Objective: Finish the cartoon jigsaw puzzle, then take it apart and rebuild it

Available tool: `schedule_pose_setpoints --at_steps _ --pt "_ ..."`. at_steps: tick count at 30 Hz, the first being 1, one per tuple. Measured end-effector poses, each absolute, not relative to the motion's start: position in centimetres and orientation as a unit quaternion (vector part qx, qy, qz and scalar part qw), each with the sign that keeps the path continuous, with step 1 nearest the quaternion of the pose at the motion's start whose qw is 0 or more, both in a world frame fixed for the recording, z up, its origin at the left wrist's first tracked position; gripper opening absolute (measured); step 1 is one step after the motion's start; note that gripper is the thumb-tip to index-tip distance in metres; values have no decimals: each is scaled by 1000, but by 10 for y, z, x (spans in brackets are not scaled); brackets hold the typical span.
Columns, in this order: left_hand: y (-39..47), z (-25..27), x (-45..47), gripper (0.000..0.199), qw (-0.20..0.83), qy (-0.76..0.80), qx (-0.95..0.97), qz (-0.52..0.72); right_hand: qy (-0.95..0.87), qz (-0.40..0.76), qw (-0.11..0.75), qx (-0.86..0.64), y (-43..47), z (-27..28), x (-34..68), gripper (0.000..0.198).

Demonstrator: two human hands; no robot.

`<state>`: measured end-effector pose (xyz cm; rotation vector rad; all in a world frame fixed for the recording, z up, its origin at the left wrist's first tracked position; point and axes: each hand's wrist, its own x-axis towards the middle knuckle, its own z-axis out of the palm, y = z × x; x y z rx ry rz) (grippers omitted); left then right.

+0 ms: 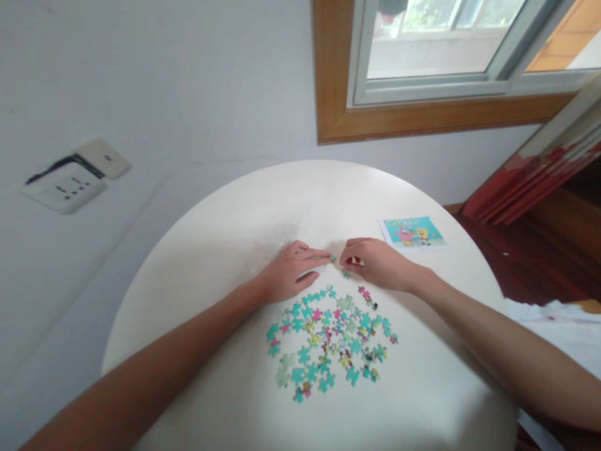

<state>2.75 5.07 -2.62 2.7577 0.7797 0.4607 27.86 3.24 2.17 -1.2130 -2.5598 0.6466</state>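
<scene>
My left hand lies on the white round table with its fingers stretched out. Its fingertips touch a small green puzzle piece. Across from it, my right hand is bent into a pinch, thumb and forefinger together at another green puzzle piece. The fingers partly hide that piece. Nearer to me spreads a loose group of puzzle pieces in turquoise, pale green, pink and yellow. Some along its upper left edge sit joined in a slanting strip.
A picture card with a pink and a yellow cartoon figure lies beyond my right hand. The table stands against a wall with a socket at left. A wood-framed window and a red curtain are at right.
</scene>
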Motion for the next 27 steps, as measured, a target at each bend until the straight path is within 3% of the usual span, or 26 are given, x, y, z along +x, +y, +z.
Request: schedule_pose_setpoints --at_steps 16,27 --pt "53 -28 27 37 119 262 945 157 -907 290 60 -298 24 34 283 18" --pt "53 -28 27 38 119 257 945 162 -908 265 53 -321 25 39 286 18"
